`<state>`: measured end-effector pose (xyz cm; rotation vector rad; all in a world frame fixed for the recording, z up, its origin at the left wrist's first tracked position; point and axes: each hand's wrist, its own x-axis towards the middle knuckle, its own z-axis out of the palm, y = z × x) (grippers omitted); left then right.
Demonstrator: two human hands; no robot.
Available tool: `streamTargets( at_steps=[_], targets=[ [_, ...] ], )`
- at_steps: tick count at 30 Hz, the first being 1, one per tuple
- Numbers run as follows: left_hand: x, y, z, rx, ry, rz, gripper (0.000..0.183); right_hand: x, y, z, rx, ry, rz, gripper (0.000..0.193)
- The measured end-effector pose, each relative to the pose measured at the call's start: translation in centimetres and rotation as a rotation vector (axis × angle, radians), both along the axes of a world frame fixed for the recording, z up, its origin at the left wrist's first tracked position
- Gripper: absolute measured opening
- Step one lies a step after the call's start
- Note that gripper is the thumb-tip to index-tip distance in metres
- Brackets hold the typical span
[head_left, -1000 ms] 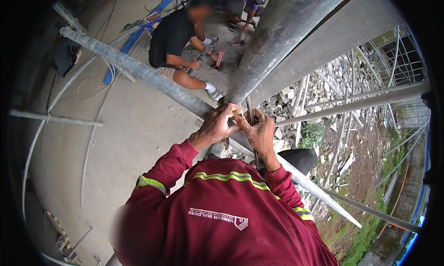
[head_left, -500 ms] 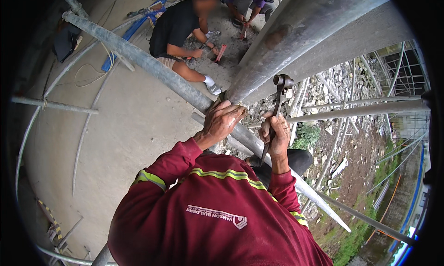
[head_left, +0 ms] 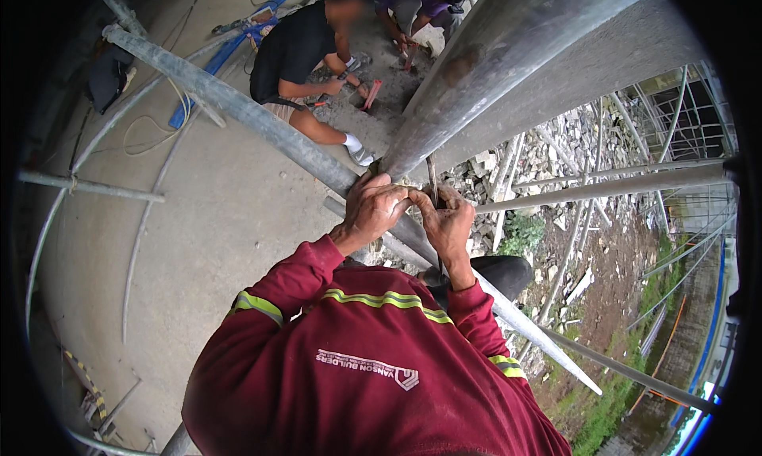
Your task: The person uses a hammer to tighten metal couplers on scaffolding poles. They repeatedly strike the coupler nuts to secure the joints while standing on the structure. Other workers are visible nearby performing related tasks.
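My left hand [head_left: 371,212] is closed over the crossing of two steel scaffold pipes, its fingers curled at the joint; what they grip there is hidden. Beside it, my right hand [head_left: 449,224] is closed around a ratchet wrench [head_left: 432,173], fingertips close to those of the left. The wrench stands nearly upright, partly covered by my fingers, and its head cannot be made out. A long grey pipe [head_left: 230,99] slants under my hands from the upper left to the lower right. The thick steel pipe [head_left: 484,67] rises from the joint toward the upper right.
Two people crouch on the concrete floor [head_left: 230,218] ahead, one in a black shirt [head_left: 294,51], one in purple [head_left: 389,0]. A red tool [head_left: 371,95] is near the first person's hands. Rubble [head_left: 571,150] and more scaffold pipes [head_left: 611,188] lie lower on the right.
My right hand has moved left and up against the left hand, bringing the wrench to the pipe joint. The wrench head, seen clearly before, is no longer visible. My left hand stays at the joint.
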<state>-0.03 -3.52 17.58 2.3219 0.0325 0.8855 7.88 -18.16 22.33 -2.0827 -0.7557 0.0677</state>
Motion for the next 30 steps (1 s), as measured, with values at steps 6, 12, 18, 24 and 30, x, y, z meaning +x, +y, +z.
streamTargets(
  at_steps=[6,12,18,24,30],
  targets=[
    [-1.2,0.1,0.5,-0.171,-0.01,0.041,0.035,-0.9,1.0,-0.5,0.171,0.27,-0.051,0.022],
    [-7.4,-1.7,-4.2,-0.646,-0.027,0.492,0.037,-1.1,2.2,-0.2,0.246,0.513,-0.126,0.023],
    [-6.5,-2.9,-10.0,-1.363,0.353,-0.239,0.061,-1.9,1.9,0.3,0.255,0.73,-0.154,0.021],
    [-5.8,-0.9,-11.7,-1.067,0.57,-0.111,0.037,-2.6,1.6,1.2,0.242,0.872,-0.174,0.021],
    [-5.7,6.9,-10.6,-1.166,0.706,-0.391,0.03,-3.5,4.5,1.2,0.407,0.946,-0.127,0.019]
  ],
)
